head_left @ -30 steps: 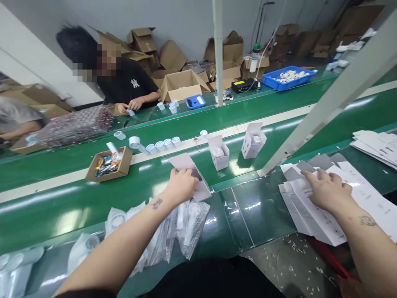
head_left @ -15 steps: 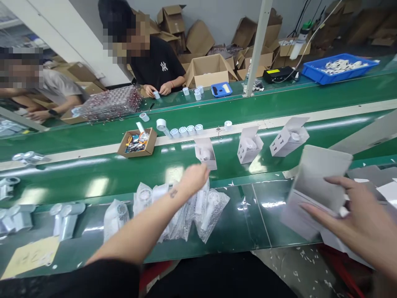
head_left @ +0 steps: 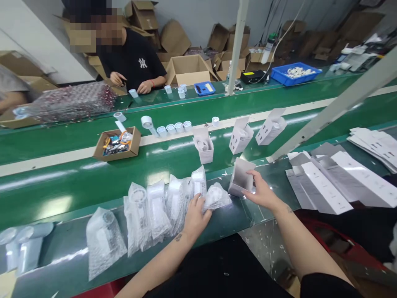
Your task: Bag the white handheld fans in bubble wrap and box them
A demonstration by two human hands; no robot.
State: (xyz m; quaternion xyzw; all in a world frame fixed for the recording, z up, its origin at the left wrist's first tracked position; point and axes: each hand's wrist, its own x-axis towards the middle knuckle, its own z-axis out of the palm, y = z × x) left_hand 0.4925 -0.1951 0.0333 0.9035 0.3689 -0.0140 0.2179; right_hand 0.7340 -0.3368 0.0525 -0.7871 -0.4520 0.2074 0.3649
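Three boxes past the worktop's far edge have things inside, but the right hand pinches an empty-looking box by that edge, and the left hand's fingers touch unboxed bubble bags, grip unclear.

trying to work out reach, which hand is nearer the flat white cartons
Right hand: it holds an open white box, left of the flat white cartons. The left hand is farther left, at the bubble-wrap bags.
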